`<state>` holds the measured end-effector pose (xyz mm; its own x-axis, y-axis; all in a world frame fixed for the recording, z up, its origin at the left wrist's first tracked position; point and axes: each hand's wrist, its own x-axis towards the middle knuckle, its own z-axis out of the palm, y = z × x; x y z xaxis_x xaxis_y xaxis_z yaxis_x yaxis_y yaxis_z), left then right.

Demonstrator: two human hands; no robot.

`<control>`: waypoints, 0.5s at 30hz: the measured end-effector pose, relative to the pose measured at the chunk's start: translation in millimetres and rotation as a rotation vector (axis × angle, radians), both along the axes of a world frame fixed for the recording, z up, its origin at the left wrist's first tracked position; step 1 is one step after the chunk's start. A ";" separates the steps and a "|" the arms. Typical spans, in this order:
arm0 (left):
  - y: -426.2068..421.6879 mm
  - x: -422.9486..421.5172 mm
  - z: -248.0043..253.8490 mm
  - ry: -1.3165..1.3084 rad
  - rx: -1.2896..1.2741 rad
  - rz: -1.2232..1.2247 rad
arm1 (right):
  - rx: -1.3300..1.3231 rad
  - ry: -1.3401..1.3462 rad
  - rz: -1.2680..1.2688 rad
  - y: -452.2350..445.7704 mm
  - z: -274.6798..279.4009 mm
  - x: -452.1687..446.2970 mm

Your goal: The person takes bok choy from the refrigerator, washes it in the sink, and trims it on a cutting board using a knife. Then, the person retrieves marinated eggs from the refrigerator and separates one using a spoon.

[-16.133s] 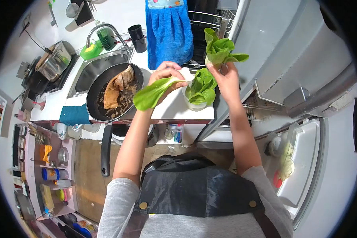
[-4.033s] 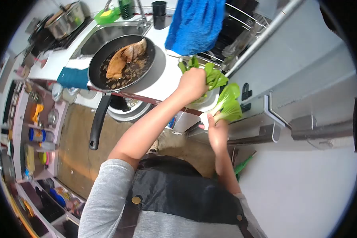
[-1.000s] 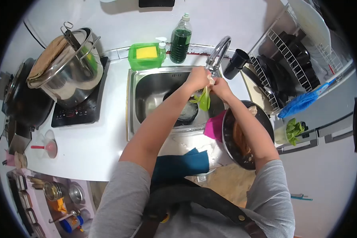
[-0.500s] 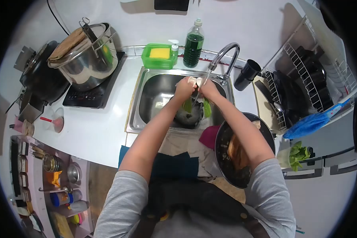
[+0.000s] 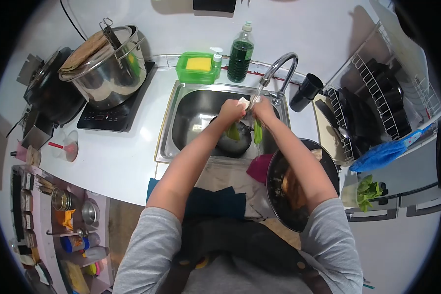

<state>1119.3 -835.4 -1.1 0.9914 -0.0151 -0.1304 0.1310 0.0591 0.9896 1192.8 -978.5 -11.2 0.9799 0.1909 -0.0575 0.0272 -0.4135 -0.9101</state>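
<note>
The left hand (image 5: 230,113) is closed around a leafy stalk (image 5: 233,133), its white base poking up, and beside it the right hand (image 5: 263,110) grips a second stalk (image 5: 257,134), most fingers hard to make out. Both hang in the sink (image 5: 165,125) by the faucet's (image 5: 281,62) stream, the left leaf partly hiding a dark round vessel (image 5: 235,145). Near right, the right forearm cuts across the frying pan (image 5: 284,210), covering some of its browned meat (image 5: 290,190).

Green leaves (image 5: 258,134), yellow sponge (image 5: 198,64), black pan (image 5: 330,169), teal cloth (image 5: 215,203)
</note>
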 end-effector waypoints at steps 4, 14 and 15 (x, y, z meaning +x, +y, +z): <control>-19.2 21.1 -0.6 0.025 0.069 -0.100 | 0.242 0.177 0.045 -15.0 33.4 -19.7; 17.8 12.7 30.1 0.082 -0.217 -0.526 | -0.123 -0.192 0.367 -18.7 56.7 -26.5; 22.7 13.0 32.0 0.027 -0.057 -0.551 | -0.112 -0.195 0.425 -15.2 68.1 -31.7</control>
<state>1132.3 -812.7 30.9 0.8309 -0.5385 -0.1399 0.1833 0.0276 0.9827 1161.0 -993.7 56.9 0.8112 0.5798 0.0762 0.3806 -0.4244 -0.8216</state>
